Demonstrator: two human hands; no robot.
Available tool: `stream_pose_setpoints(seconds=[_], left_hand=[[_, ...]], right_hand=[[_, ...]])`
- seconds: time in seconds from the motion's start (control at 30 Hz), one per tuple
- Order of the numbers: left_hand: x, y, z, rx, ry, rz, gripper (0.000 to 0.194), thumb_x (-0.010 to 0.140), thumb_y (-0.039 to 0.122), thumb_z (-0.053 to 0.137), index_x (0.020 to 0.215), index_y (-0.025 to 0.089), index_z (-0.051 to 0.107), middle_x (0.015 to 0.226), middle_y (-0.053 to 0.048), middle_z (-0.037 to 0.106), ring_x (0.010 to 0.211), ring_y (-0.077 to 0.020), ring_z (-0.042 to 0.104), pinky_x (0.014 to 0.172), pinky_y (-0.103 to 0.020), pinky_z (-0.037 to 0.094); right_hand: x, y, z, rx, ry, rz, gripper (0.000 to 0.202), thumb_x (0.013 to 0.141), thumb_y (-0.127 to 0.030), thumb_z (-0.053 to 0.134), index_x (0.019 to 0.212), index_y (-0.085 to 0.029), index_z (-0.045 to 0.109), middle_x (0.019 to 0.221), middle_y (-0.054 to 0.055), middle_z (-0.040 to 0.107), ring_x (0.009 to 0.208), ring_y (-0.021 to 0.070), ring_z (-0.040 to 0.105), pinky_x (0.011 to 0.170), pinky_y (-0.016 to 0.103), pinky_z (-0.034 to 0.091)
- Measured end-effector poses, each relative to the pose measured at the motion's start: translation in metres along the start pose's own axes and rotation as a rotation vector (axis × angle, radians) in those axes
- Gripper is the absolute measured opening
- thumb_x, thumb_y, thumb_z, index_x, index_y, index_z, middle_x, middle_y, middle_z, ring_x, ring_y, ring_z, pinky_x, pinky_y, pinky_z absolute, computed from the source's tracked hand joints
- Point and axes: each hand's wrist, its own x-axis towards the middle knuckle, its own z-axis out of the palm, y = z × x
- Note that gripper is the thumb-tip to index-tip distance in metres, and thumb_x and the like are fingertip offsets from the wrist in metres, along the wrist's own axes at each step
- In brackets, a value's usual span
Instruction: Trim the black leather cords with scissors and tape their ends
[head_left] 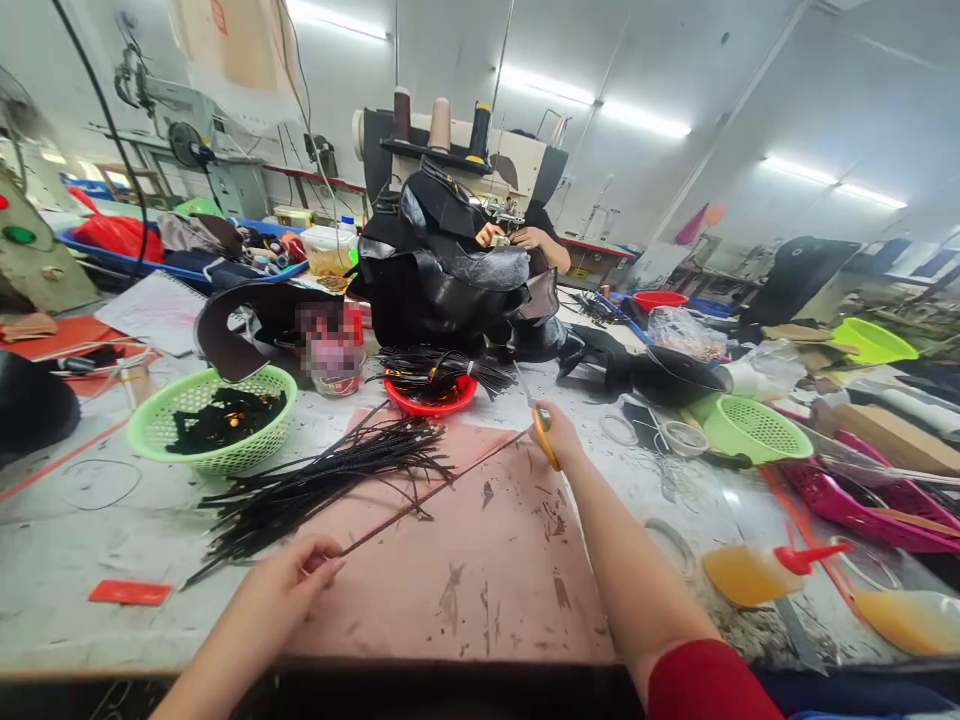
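My left hand [300, 575] is closed, pinching the near end of a thin black strip [424, 497] between thumb and fingers. The strip slants across a pinkish mat [420, 610] to my right hand [559, 435]. That hand is wrapped round yellow-handled scissors [543, 430], whose blades point away from me. Whether its fingers also grip the strip's far end I cannot tell. Beside the strip, a loose bundle of similar black strips [322, 475] lies partly on the mat. A red bowl [431, 402] with another tied bundle across it stands behind.
A green basket [214, 450] with black pieces stands left. Dark leather-like pieces [442, 280] pile up before a sewing machine, where another person's hands [532, 240] work. At right are a green basket [757, 428], a pink basket [847, 505] and a glue bottle [750, 575].
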Motion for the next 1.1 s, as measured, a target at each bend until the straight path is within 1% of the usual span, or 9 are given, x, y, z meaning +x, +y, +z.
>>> stream_pose_setpoints(seconds=[0.07,0.17,0.3,0.37,0.5,0.6,0.7,0.87,1.1], left_hand=[[0.004,-0.01,0.012,-0.101,-0.028,-0.057,0.025,0.057,0.043,0.05,0.066,0.022,0.058,0.047,0.004,0.053,0.037,-0.0142,0.047,0.039,-0.024,0.038],[0.006,-0.009,0.021,-0.108,-0.034,-0.076,0.025,0.059,0.044,0.047,0.067,0.022,0.055,0.047,0.005,0.048,0.037,-0.0138,0.045,0.039,-0.024,0.036],[0.012,-0.002,0.023,0.068,0.001,-0.012,0.025,0.064,0.043,0.041,0.069,0.023,0.055,0.043,0.005,0.044,0.044,-0.0164,0.046,0.046,-0.024,0.034],[0.015,-0.003,0.024,0.136,-0.017,0.007,0.023,0.066,0.041,0.04,0.069,0.024,0.054,0.044,0.005,0.047,0.047,-0.0171,0.048,0.048,-0.024,0.034],[0.018,-0.009,0.028,0.212,-0.046,-0.013,0.019,0.068,0.037,0.039,0.066,0.024,0.051,0.045,0.005,0.05,0.048,-0.017,0.049,0.049,-0.024,0.033],[0.015,-0.01,0.03,0.247,-0.063,-0.03,0.017,0.071,0.034,0.038,0.066,0.024,0.05,0.049,0.004,0.053,0.051,-0.0171,0.052,0.051,-0.024,0.033],[0.009,-0.005,0.031,0.266,-0.085,-0.04,0.015,0.073,0.03,0.037,0.068,0.023,0.049,0.054,0.003,0.055,0.055,-0.0165,0.054,0.053,-0.023,0.033],[0.004,0.004,0.033,0.304,-0.104,-0.093,0.013,0.075,0.023,0.038,0.069,0.022,0.05,0.054,0.002,0.053,0.053,-0.0155,0.05,0.052,-0.023,0.031],[0.003,0.004,0.035,0.335,-0.084,-0.108,0.012,0.072,0.021,0.039,0.067,0.022,0.051,0.054,0.002,0.053,0.051,-0.0147,0.049,0.051,-0.024,0.03]], right_hand=[[0.005,0.004,0.006,-0.05,-0.047,0.01,0.047,0.056,-0.014,0.049,0.103,-0.018,0.053,0.05,-0.005,0.05,0.048,0.0147,0.047,0.051,0.026,0.037],[0.01,0.003,0.012,-0.129,-0.093,0.019,0.05,0.058,-0.014,0.049,0.108,-0.02,0.051,0.05,-0.005,0.047,0.048,0.0152,0.046,0.05,0.025,0.035],[0.013,-0.002,0.016,-0.215,-0.121,0.034,0.052,0.061,-0.013,0.048,0.112,-0.02,0.049,0.052,-0.003,0.047,0.05,0.0157,0.047,0.052,0.025,0.034],[0.014,-0.002,0.017,-0.25,-0.117,0.047,0.05,0.062,-0.014,0.048,0.112,-0.02,0.048,0.053,-0.002,0.048,0.049,0.0158,0.047,0.052,0.026,0.034],[0.013,-0.001,0.02,-0.306,-0.103,0.073,0.047,0.065,-0.017,0.05,0.112,-0.021,0.048,0.053,-0.001,0.05,0.05,0.0166,0.048,0.052,0.026,0.034],[0.01,-0.001,0.021,-0.336,-0.095,0.092,0.047,0.064,-0.019,0.051,0.111,-0.022,0.048,0.055,0.0,0.052,0.054,0.0174,0.05,0.054,0.025,0.035],[0.006,-0.001,0.021,-0.356,-0.091,0.118,0.046,0.065,-0.021,0.051,0.111,-0.022,0.048,0.056,0.0,0.053,0.056,0.0184,0.05,0.055,0.026,0.036],[0.003,0.004,0.02,-0.376,-0.068,0.123,0.043,0.065,-0.023,0.049,0.109,-0.023,0.049,0.059,0.001,0.056,0.055,0.018,0.051,0.053,0.025,0.036],[-0.001,0.001,0.02,-0.397,-0.068,0.168,0.043,0.066,-0.024,0.051,0.109,-0.024,0.049,0.065,0.003,0.059,0.054,0.0165,0.051,0.052,0.024,0.036]])
